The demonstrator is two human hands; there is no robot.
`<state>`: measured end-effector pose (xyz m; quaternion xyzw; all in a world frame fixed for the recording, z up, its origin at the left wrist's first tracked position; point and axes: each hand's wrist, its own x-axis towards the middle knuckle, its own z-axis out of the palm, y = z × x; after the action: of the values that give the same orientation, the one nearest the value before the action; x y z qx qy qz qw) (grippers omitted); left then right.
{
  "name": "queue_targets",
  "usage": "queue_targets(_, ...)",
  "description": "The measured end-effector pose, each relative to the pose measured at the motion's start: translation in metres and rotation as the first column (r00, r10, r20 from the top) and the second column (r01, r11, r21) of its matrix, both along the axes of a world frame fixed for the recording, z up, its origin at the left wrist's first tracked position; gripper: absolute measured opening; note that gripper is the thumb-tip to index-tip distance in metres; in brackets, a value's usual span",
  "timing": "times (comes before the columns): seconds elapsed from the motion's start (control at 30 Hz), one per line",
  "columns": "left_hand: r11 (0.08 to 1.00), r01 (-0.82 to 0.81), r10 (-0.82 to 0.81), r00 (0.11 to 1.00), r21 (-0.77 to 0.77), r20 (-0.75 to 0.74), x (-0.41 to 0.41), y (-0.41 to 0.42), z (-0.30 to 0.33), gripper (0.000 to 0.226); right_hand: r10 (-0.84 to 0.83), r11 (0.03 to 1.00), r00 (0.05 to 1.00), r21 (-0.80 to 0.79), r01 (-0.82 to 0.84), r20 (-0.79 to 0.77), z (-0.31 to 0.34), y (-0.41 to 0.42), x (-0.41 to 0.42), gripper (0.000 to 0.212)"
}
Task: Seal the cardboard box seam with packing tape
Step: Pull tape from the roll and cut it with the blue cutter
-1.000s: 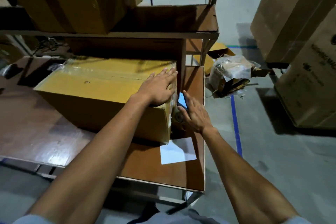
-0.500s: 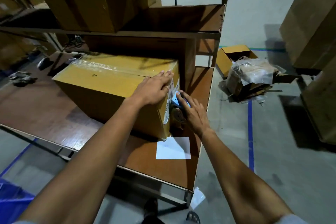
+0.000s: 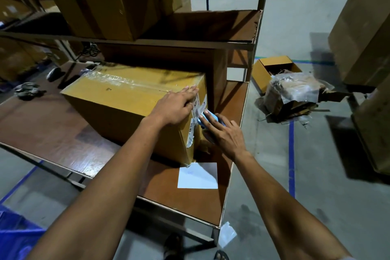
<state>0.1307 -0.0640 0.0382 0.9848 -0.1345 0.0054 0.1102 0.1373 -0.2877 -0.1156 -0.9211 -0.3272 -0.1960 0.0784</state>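
A yellow-brown cardboard box [image 3: 118, 103] lies on the brown table [image 3: 52, 133]. Clear packing tape [image 3: 118, 81] runs along its top seam and down the right end face. My left hand [image 3: 175, 105] lies flat on the box's top right corner, fingers pressing the tape at the edge. My right hand [image 3: 221, 133] holds a light blue tape dispenser [image 3: 209, 120] against the box's right end face, just below the left hand's fingertips. The dispenser is mostly hidden under the fingers.
A white sheet of paper [image 3: 198, 175] lies on the table by the box's near corner. A shelf [image 3: 211, 42] with big cartons [image 3: 101, 0] hangs over the back. An open box [image 3: 274, 72] and plastic-wrapped scrap [image 3: 293, 95] sit on the floor at right.
The view has swung left and closer. My left hand slid to the box's right edge, fingers over the tape. My right hand stays on the dispenser at the end face.
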Motion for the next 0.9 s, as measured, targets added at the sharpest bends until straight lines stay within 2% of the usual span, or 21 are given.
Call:
queue_targets(0.13,1.0,-0.003,0.003,1.0,-0.008,0.004,-0.001,-0.001,0.001,0.059,-0.038,0.997,0.999,-0.071,0.038,-0.003,0.0,0.002,-0.002,0.068)
queue_targets(0.27,1.0,-0.01,0.01,1.0,-0.018,0.009,-0.001,-0.001,0.0,0.059,-0.055,0.992,0.998,-0.114,0.053,-0.008,0.003,0.003,-0.002,0.065)
queue_targets(0.5,1.0,-0.014,0.014,1.0,-0.018,0.01,-0.001,-0.002,-0.001,0.059,-0.025,0.993,1.0,-0.114,0.027,0.018,0.011,0.001,-0.004,0.06)
queue_targets(0.9,0.999,-0.046,0.045,0.999,-0.022,-0.011,0.002,-0.003,-0.003,0.06,-0.035,0.994,0.996,-0.11,0.027,-0.077,0.028,0.011,-0.007,0.061)
